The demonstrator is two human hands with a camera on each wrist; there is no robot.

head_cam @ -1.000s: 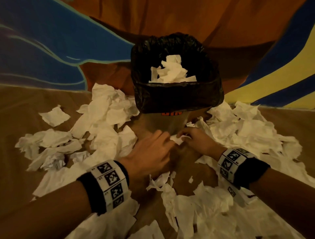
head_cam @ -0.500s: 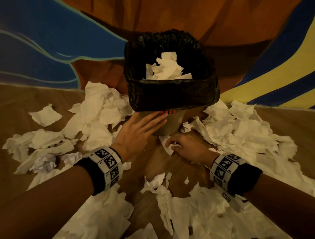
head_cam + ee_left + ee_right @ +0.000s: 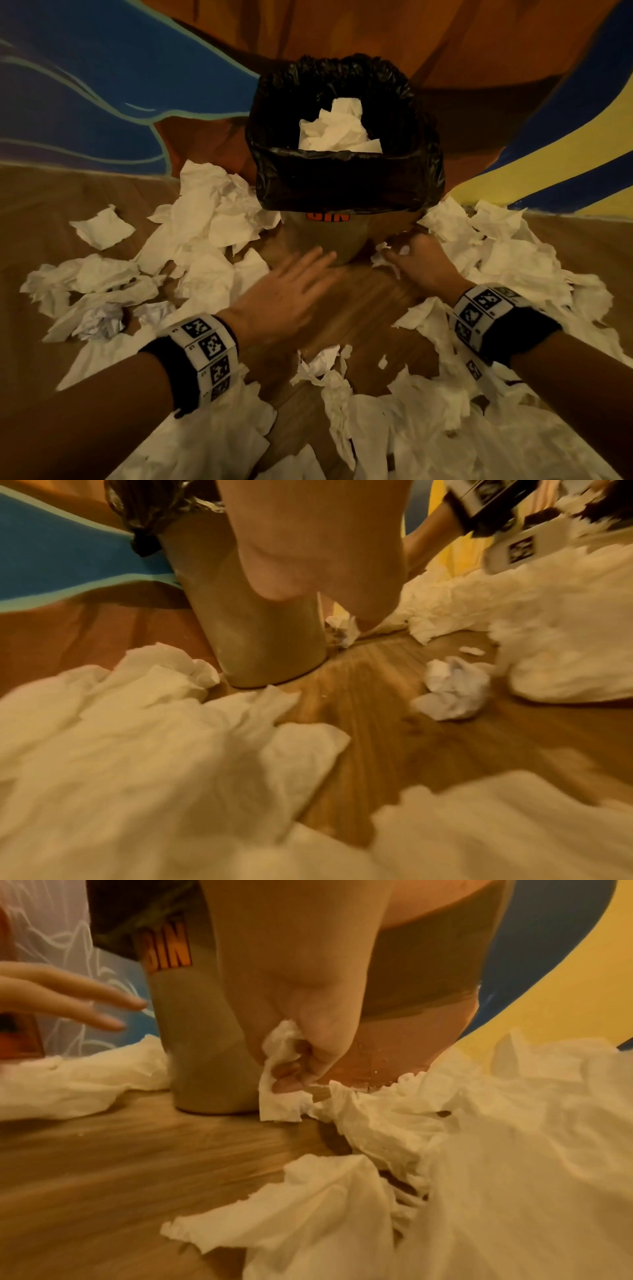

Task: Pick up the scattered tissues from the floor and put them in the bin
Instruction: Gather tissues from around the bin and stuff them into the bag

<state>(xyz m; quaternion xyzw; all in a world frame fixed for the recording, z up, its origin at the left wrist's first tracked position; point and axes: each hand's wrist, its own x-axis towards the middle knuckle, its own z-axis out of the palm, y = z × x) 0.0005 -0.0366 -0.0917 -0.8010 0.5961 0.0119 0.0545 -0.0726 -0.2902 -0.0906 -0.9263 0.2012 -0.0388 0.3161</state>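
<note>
A tan bin (image 3: pixel 325 240) with a black liner (image 3: pixel 342 185) stands on the wooden floor, with white tissues (image 3: pixel 337 132) piled inside. My right hand (image 3: pixel 416 260) is low at the bin's right base and grips a crumpled tissue (image 3: pixel 279 1066) in curled fingers. My left hand (image 3: pixel 291 291) hovers with straight fingers just in front of the bin's base and holds nothing. Heaps of scattered tissues lie left (image 3: pixel 205 233) and right (image 3: pixel 507 253) of the bin and near me (image 3: pixel 428 421).
A painted wall (image 3: pixel 102 85) in blue, orange and yellow rises right behind the bin. A bare strip of wooden floor (image 3: pixel 363 308) runs between my hands. A balled tissue (image 3: pixel 452 688) sits on it.
My right hand has moved from the floor in front of the bin to its right base, with the tissue still in it. My left hand stayed spread by the bin's base.
</note>
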